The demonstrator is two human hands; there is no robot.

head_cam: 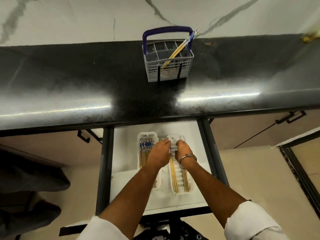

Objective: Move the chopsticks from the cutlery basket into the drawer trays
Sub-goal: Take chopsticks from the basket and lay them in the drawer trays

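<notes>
A black countertop [69, 80] spanned the view, and below it the white drawer [124, 153] stood open. A grey cutlery basket [168, 61] (blue handle) sat on the counter, two chopsticks [180, 48] leaning inside. Two white trays [147, 135] lay side by side in the drawer, both holding chopsticks. The left hand [160, 153] and right hand [183, 150] met over the right tray, fingers curled around chopstick tops [170, 150].

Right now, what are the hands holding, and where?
Both hands meet over the right tray, seemingly pinching chopsticks near their patterned tops. The exact grip is hidden.
</notes>
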